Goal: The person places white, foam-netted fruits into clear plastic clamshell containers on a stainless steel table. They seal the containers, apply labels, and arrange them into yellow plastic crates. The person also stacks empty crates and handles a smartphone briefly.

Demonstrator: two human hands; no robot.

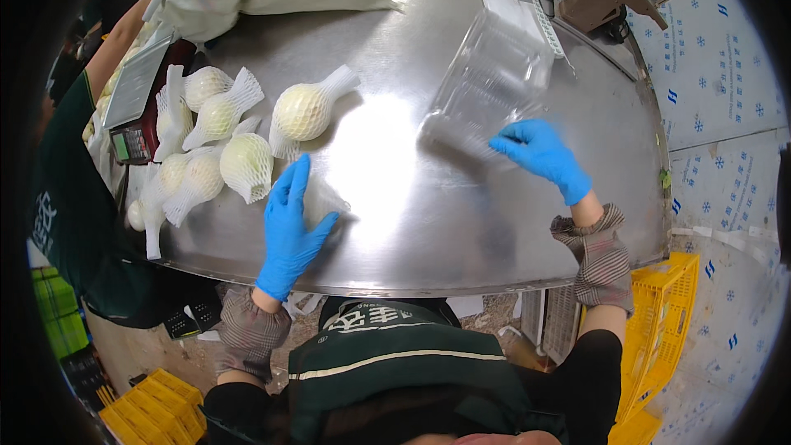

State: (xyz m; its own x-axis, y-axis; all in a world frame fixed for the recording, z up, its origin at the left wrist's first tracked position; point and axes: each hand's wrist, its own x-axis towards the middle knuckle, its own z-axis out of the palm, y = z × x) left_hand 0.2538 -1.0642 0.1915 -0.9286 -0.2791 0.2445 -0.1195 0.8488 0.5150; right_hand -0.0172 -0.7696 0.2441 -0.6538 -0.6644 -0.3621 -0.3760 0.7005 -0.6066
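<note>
Right grip [542,156] is seen at the near edge of the clear plastic trays [498,62], over on the right of the desk [461,239]; whether anything is pinched there cannot be told. Left grip [290,231] is held relaxed, thumb spread, nothing visibly grasped, its fingertips just beside the net-wrapped round produce [301,113]. Trouble could be brought by those trays: apparently nested, two might be dragged together, or a thin wall bent, if the edge were tugged unevenly. And the produce could be set rolling on smooth metal if nudged.
</note>
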